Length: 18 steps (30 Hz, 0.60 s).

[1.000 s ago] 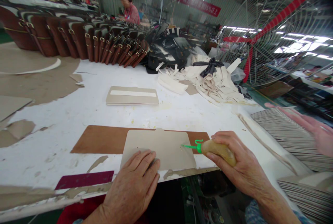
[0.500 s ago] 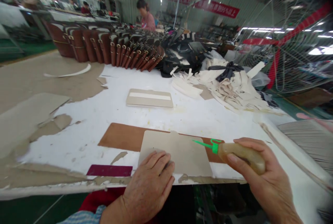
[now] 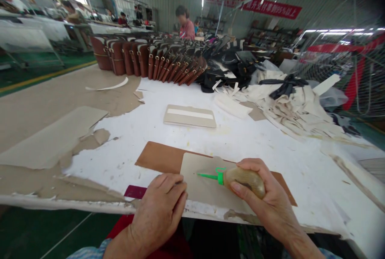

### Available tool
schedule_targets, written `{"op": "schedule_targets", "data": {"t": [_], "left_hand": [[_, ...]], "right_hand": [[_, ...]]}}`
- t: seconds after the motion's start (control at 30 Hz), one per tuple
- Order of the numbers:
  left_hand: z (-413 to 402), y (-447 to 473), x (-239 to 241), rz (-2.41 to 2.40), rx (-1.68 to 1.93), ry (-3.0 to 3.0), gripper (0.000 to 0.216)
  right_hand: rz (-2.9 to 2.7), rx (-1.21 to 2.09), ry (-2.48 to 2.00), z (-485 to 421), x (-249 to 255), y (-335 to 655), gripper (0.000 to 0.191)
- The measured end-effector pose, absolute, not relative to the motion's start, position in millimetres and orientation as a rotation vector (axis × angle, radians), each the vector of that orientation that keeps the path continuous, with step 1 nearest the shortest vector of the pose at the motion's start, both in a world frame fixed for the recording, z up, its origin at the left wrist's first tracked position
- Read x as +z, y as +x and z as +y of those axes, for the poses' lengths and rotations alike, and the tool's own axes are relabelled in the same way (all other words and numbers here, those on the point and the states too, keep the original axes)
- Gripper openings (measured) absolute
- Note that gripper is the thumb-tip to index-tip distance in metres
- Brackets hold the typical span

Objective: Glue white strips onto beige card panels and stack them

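Note:
A beige cut panel (image 3: 207,187) lies on a brown board (image 3: 159,157) at the near edge of the white table (image 3: 168,126). My left hand (image 3: 161,213) rests with fingers curled on the panel's left corner, pressing it down. My right hand (image 3: 267,199) is wrapped round a tan squeeze bottle (image 3: 243,179) with a green nozzle (image 3: 209,176). The nozzle points left, its tip just over the middle of the panel.
A stack of beige panels (image 3: 190,116) lies further back. Behind it stands a row of brown bags (image 3: 150,60), with black bags (image 3: 228,64) and a heap of cream offcuts (image 3: 297,106) to the right. A maroon strip (image 3: 136,191) lies by my left hand. A person (image 3: 185,22) works at the far end.
The view has swung left. My right hand has carried the bottle leftward from the panel's right edge to over its middle. My left hand stays on the panel's left corner.

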<state>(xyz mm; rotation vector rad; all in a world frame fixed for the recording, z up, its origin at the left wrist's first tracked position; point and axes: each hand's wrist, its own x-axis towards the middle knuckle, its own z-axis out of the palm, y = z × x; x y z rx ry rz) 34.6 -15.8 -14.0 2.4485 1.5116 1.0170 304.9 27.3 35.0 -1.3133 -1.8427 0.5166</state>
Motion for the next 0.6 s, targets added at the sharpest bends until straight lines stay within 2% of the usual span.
{"op": "schedule_targets", "data": {"t": [0.37, 0.6], "left_hand": [[-18, 38, -17, 1.53, 1.024, 2.425, 0.016], [-18, 38, -18, 1.562, 0.984, 2.428, 0.016]], "right_hand": [[-2.035, 0.499, -1.258, 29, 43, 299, 0.022], [-2.139, 0.349, -1.123, 37, 41, 286, 0.024]]}}
